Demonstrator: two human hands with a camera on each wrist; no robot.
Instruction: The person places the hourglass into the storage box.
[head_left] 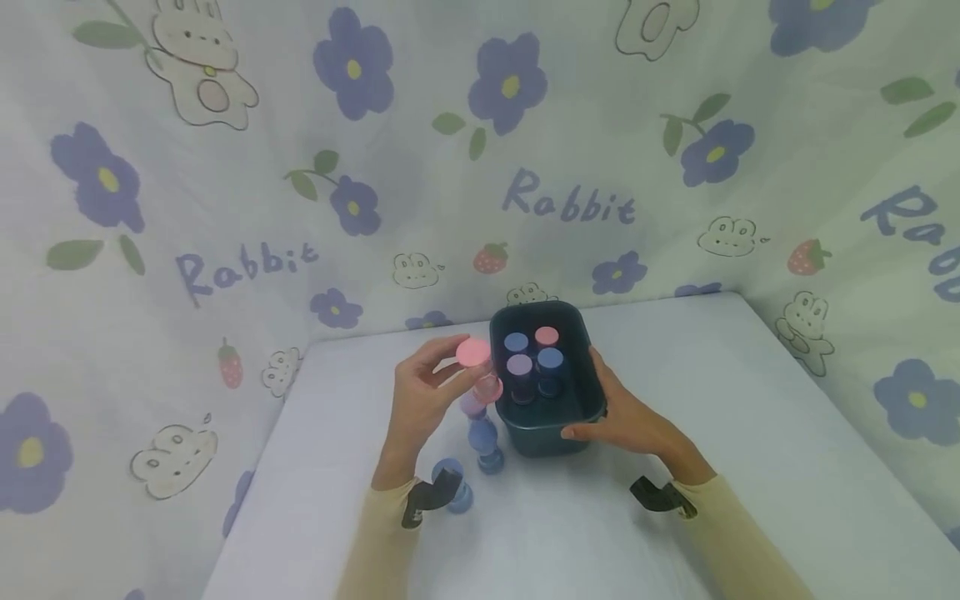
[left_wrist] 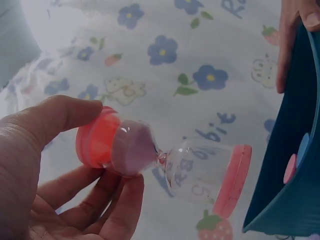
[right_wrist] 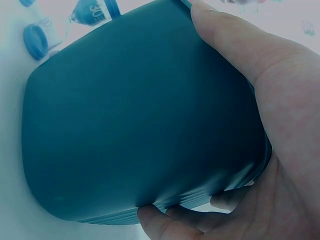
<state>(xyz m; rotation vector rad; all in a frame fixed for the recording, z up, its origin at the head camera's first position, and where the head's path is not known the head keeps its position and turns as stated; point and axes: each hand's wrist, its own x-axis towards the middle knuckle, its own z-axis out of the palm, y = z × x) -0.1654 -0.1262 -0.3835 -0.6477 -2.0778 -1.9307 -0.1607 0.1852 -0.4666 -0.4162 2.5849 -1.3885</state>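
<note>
My left hand (head_left: 423, 385) pinches a pink-capped sand timer (head_left: 473, 353) by one end, beside the left rim of a dark teal basket (head_left: 547, 442). In the left wrist view the timer (left_wrist: 137, 149) lies tilted, nearly sideways, its sand in the held bulb and its other bulb clear. My right hand (head_left: 637, 417) grips the basket's right side. The right wrist view shows its thumb near the rim and its fingers (right_wrist: 170, 225) bent round the ribbed underside. Inside the basket stand several timers, with a purple cap (head_left: 519, 365) and blue and pink caps among them.
Left of the basket, on the white table (head_left: 315, 467), stand a blue timer (head_left: 483, 435), another blue one (head_left: 460, 497) partly behind my left wrist strap, and a purple one (head_left: 472, 406). A curtain (head_left: 420, 183) printed with flowers and rabbits hangs behind the table.
</note>
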